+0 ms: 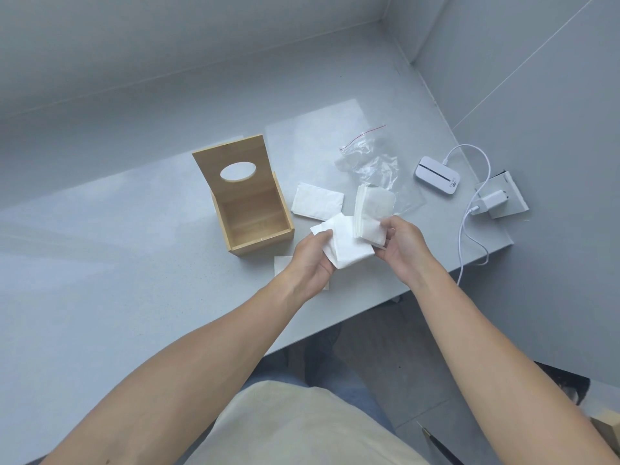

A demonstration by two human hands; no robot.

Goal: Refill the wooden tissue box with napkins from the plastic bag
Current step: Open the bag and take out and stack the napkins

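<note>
The wooden tissue box (250, 209) lies on the grey counter with its open side toward me and its lid with an oval hole standing up behind it; it looks empty inside. My left hand (310, 260) grips a single white napkin (349, 246). My right hand (402, 246) holds a stack of folded napkins (372, 209), touching the single one. Another folded napkin pile (317, 200) rests on the counter right of the box. A further napkin (281, 265) peeks out under my left wrist. The clear plastic bag (372, 159) with a red zip strip lies crumpled behind.
A small white device (436, 175) with a cable sits at the right, beside a white charger (491, 202) on a white card. The cable (464, 236) trails over the counter's front edge. Grey walls enclose the back and right sides.
</note>
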